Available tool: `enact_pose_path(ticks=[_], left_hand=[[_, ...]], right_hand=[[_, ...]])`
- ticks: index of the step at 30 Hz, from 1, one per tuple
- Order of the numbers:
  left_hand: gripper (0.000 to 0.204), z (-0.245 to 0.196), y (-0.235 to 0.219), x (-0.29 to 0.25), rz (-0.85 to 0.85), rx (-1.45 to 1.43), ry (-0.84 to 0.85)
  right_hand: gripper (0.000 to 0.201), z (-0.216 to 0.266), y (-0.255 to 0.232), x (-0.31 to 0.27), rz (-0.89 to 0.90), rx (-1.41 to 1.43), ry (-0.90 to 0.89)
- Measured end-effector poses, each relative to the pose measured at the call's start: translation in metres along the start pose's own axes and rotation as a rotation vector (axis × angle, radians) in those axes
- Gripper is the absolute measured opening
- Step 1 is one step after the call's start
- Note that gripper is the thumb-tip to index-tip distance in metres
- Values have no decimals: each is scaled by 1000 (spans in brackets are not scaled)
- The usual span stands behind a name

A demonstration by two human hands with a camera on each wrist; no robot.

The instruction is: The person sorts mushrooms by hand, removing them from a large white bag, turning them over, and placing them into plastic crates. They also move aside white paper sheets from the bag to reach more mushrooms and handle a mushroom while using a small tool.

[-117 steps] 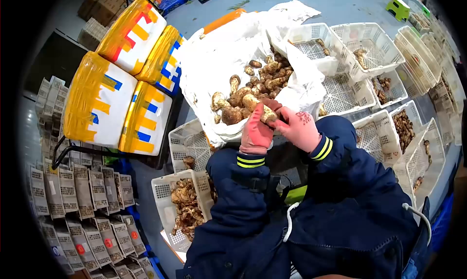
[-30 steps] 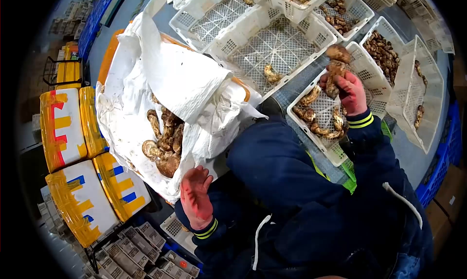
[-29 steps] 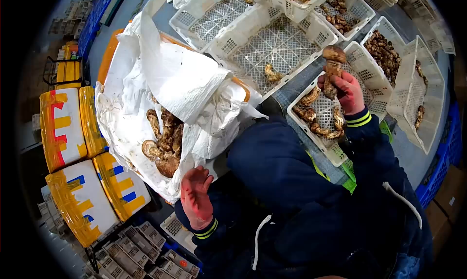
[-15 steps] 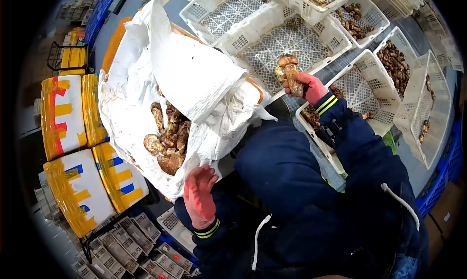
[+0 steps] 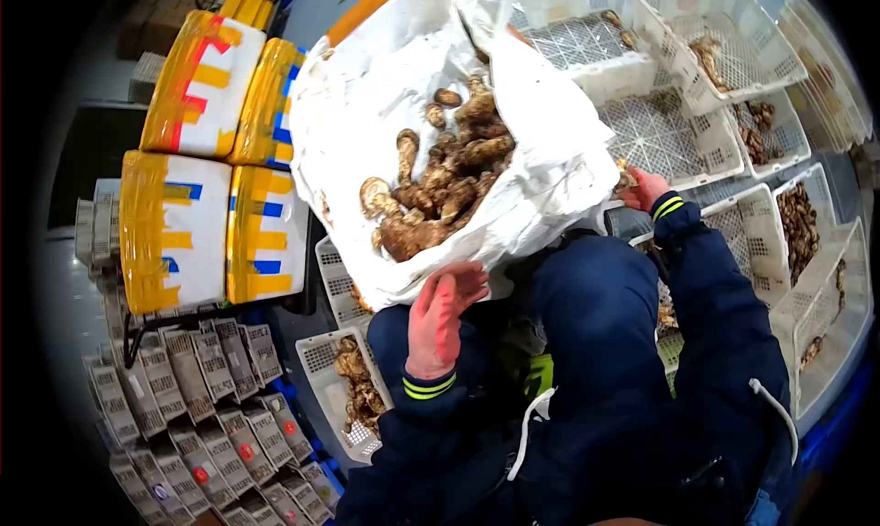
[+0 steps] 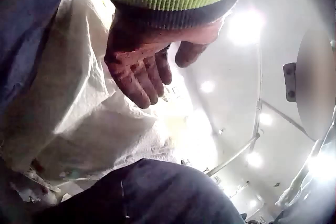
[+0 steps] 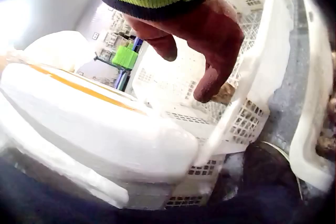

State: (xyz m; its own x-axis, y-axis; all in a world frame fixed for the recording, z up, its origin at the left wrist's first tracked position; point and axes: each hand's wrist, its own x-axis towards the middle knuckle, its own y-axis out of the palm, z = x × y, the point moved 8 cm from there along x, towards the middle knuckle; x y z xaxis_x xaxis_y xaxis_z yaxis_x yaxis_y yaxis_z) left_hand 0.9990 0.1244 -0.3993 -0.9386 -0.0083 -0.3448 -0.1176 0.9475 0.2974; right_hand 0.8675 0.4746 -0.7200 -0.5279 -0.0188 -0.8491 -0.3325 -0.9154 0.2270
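Note:
A heap of brown, thick-stemmed mushrooms [image 5: 449,180] lies in a white sack [image 5: 559,150] in front of me. My left hand [image 5: 442,317] is at the sack's near edge; in the left wrist view its fingers are extended and hold nothing. My right hand [image 5: 647,191] reaches to the right, over the near edge of a white mesh crate [image 5: 674,141]. In the right wrist view, the right hand's thumb and fingers [image 7: 207,85] are spread apart, with a mushroom [image 7: 224,94] just behind the fingertips in the crate, partly hidden.
Several more white crates with mushrooms stand to the right, including a fuller crate [image 5: 799,233]. Another crate of mushrooms [image 5: 359,384] is by my left knee. Taped foam boxes [image 5: 197,228] stand at the left, above rows of stacked crates [image 5: 197,434].
The right hand has let go of the mushroom it held and lowered to the crate's edge. The left hand has moved up to the sack, and the view has swung left, uncovering the heap.

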Motion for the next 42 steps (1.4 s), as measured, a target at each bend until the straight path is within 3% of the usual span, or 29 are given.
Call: enact_pose_path(ticks=[2,3,5,8,12,14,18,21,25,29,32,38,40,41,42], left_hand=[[35,-3,-3,-3,1,-1,22],[35,-4,-6,-4,5,-15,37],[34,-7,-11,-7,34,-115,55],[33,-8,-19,-11,57,-219,72],[33,-12,-24,-19,117,-325,102],[33,-15,-26,-19,171,-435,143],[32,-18,-31,-21,103,-471,131],[29,-15,-46,-17,48,-635,166],[29,-19,-78,-20,-168,-756,254],[29,-21,-88,-21,-161,-877,271],[31,-25,-88,-21,-154,-920,269],[30,-25,-90,-22,-173,-875,229],[30,-25,-89,-19,-149,-885,244],[30,-22,-89,-17,-145,-875,244],[30,-20,-88,-15,-141,-863,245]], right_hand=[[27,34,7,-15,72,45,-110],[30,61,16,-33,193,15,-269],[38,116,43,-113,194,-1,-517],[38,176,99,-222,347,-74,-735],[36,200,208,-349,507,-371,-841],[34,196,268,-373,552,-644,-828],[32,147,378,-360,611,-1024,-692],[32,95,432,-311,518,-1386,-497],[35,53,480,-260,399,-1739,-388],[35,34,502,-223,254,-2057,-282],[34,25,508,-209,257,-2257,-249],[55,0,514,-190,211,-2537,-649],[52,6,510,-207,240,-2413,-533],[44,13,511,-195,157,-2455,-687],[29,19,508,-220,195,-2262,-630]])
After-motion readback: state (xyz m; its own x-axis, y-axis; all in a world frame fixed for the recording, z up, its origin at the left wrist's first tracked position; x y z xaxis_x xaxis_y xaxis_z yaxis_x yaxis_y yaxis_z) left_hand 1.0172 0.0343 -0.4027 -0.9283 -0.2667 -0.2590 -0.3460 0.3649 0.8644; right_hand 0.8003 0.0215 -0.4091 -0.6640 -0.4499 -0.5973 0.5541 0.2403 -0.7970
